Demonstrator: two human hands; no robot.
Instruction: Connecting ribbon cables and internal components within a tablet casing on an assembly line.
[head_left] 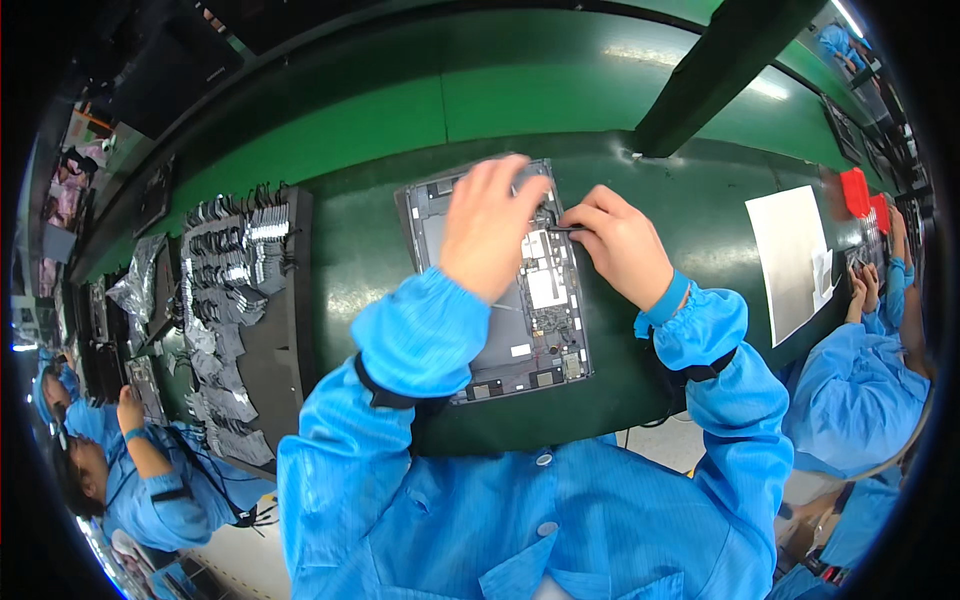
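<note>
An opened tablet-like device (510, 340) lies on the green table in front of me, its dark frame, flat battery and circuit board (550, 325) exposed. My left hand (485, 230) is over its upper middle, slightly blurred, with thumb and fingers apart and nothing visible in them. At the device's upper right edge, my right hand (625, 245) pinches a thin dark piece (568, 229) whose kind I cannot make out. It reaches from the fingertips to the board. My left hand hides part of the device's upper half.
To the left, a dark tray (268, 370) holds rows of several small grey parts with black cables. A white sheet (790, 265) and red bins (855, 192) are at right. A dark post (720, 75) rises behind the table. Co-workers in blue sit on both sides.
</note>
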